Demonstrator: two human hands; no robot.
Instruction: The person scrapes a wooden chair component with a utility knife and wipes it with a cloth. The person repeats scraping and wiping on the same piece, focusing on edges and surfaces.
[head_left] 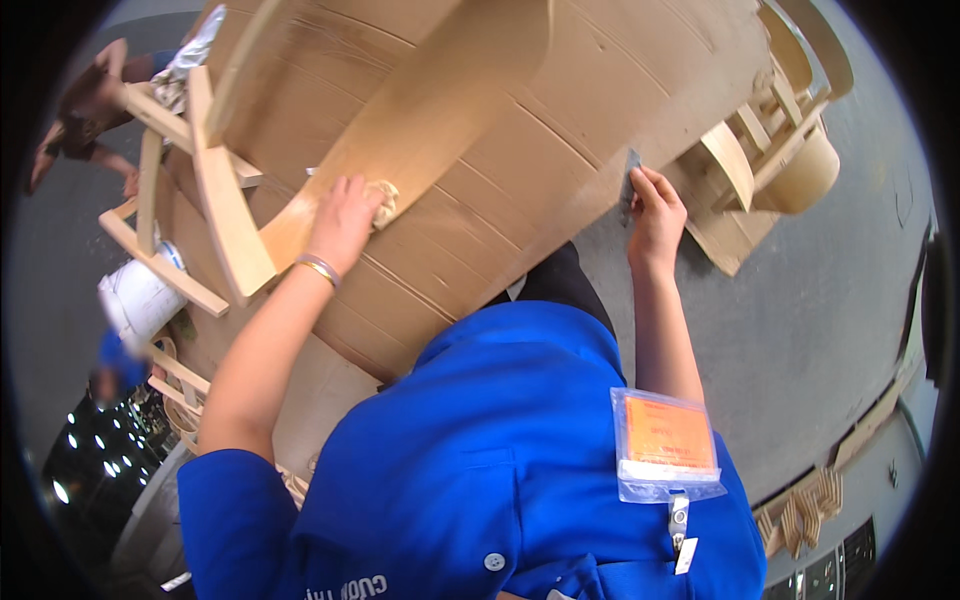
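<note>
A long, curved, pale wooden panel point(425, 110) lies slantwise across a cardboard-covered table. Over its near end is my left hand point(342, 220), fingers bent around a crumpled beige cloth wad point(383, 204) that presses against the wood. Past the table's right edge, my right hand point(657, 212) is raised, pinching a thin grey flat piece point(630, 185) between thumb and fingers. Whether that piece is a scraper or folded sandpaper is not clear.
Brown cardboard point(530, 170) covers the table. A wooden frame point(225, 210) leans at its left, near a white bucket point(145, 295). Stacked chair parts point(765, 160) stand to the right on the grey floor. Another person point(95, 110) works at the far left.
</note>
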